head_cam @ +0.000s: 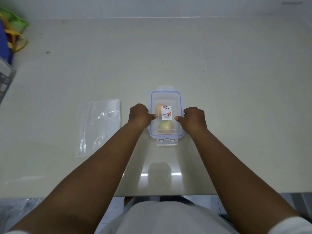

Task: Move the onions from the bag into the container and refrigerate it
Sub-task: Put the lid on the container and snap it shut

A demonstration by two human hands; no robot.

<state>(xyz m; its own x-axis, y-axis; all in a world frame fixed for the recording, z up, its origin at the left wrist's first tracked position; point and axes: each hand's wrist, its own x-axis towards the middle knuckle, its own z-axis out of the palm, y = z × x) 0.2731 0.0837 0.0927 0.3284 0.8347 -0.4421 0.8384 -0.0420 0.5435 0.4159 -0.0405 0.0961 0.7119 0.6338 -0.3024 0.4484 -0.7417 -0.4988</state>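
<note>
A clear plastic container point(166, 97) with a blue-sealed lid and a white label stands on the counter in front of me. Two onions show through the lid: an orange one point(158, 108) at the far end and a greenish one point(166, 126) at the near end. My left hand point(139, 115) grips the container's left long side, thumb pressing on the lid. Gripping the right long side the same way is my right hand point(194, 118). The end flaps of the lid stick out flat. An empty clear plastic bag point(101, 125) lies flat to the left.
The pale counter point(168, 56) runs back to a white wall. At the far left edge sit a blue and green bag with yellow handles point(10, 34) and a grey packet point(5, 76). The counter's front edge is just below my forearms.
</note>
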